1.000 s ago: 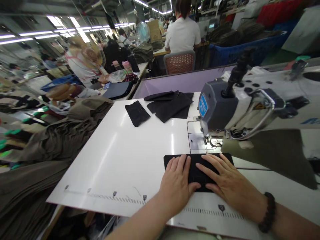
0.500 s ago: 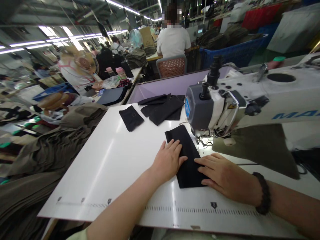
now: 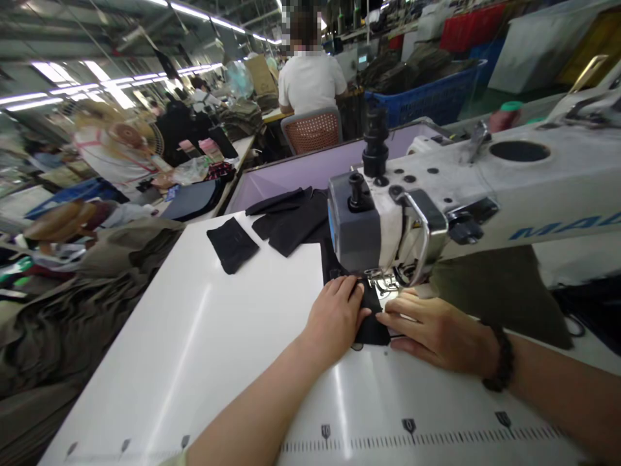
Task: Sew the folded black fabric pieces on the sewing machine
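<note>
A black fabric piece [image 3: 372, 327] lies beside the needle area of a white and grey sewing machine [image 3: 356, 223], its far part running back past the machine head. My left hand [image 3: 334, 317] rests on the fabric's left side, palm down with fingers spread a little. At the fabric's right edge is my right hand [image 3: 436, 333], its fingers stretched out and touching the cloth just in front of the presser foot. Near the back of the white table [image 3: 233, 343] lie a small folded black piece [image 3: 233, 244] and several overlapping black pieces [image 3: 291, 223].
Olive fabric [image 3: 499, 291] lies under the machine arm. A heap of olive cloth [image 3: 72, 317] is left of the table. Behind stand a lilac bin [image 3: 286, 171], a blue basket [image 3: 417, 107] and a seated person in white [image 3: 310, 81]. Another person [image 3: 111, 155] is at the left.
The black fabric has moved away from me, toward and past the machine head, with both hands beside it. The camera view has shifted, so the machine appears further left.
</note>
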Action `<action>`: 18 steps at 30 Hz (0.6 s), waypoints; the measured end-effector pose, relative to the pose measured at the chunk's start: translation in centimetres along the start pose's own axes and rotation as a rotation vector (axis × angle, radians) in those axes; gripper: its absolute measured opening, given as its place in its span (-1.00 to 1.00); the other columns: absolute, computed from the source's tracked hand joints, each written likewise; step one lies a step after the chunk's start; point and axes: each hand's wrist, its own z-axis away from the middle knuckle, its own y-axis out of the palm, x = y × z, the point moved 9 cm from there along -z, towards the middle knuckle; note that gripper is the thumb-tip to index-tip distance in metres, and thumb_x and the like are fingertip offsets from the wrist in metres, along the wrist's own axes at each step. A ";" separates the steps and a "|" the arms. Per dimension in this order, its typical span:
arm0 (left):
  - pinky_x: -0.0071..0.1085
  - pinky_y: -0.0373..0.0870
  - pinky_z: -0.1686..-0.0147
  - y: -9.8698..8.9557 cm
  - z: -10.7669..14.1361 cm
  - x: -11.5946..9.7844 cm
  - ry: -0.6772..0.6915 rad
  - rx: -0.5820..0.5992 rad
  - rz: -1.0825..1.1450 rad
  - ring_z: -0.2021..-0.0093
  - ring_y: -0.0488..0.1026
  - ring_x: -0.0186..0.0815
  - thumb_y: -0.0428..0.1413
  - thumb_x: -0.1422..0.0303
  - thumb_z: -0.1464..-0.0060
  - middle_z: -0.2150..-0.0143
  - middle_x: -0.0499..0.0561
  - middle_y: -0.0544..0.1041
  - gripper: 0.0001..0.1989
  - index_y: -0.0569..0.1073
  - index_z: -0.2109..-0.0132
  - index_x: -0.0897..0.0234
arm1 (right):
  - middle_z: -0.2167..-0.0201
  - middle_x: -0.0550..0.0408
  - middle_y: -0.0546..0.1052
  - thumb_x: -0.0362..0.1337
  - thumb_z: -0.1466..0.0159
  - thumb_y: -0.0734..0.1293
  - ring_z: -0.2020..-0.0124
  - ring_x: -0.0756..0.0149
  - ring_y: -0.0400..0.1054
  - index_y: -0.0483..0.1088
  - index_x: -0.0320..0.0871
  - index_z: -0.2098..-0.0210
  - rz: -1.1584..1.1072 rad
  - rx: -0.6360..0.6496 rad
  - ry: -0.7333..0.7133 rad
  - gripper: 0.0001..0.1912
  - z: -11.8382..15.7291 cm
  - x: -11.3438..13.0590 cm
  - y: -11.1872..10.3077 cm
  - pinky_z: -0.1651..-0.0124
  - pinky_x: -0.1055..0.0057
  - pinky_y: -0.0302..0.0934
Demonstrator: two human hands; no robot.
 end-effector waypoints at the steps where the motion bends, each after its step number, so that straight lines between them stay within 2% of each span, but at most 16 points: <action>1: -0.23 0.21 0.01 0.0 -0.1 0.0 -0.005 -0.006 0.005 0.02 0.24 -0.15 -0.01 0.27 -0.11 0.05 0.15 0.33 -0.69 0.31 0.07 0.39 | 0.33 -0.03 0.41 -0.27 -0.24 0.15 0.27 0.27 0.30 0.35 -0.24 0.16 0.009 0.006 0.024 -0.74 0.0 -0.2 0.0 0.21 0.28 0.19; 4: -0.22 0.22 0.03 0.0 -0.3 0.0 -0.011 -0.023 0.017 0.02 0.24 -0.15 -0.03 0.26 -0.12 0.06 0.14 0.32 -0.71 0.32 0.09 0.36 | 0.37 0.00 0.40 -0.27 -0.21 0.19 0.31 0.27 0.30 0.37 -0.23 0.19 0.042 0.009 0.072 -0.76 -0.1 -0.7 0.1 0.27 0.33 0.18; 18: -0.24 0.20 0.04 0.1 -0.7 0.3 -0.030 -0.059 0.000 0.06 0.24 -0.15 -0.05 0.26 -0.13 0.09 0.14 0.33 -0.70 0.31 0.08 0.39 | 0.40 0.01 0.41 -0.30 -0.20 0.20 0.33 0.28 0.30 0.37 -0.25 0.16 0.055 0.036 0.125 -0.75 0.0 -1.4 0.4 0.27 0.35 0.18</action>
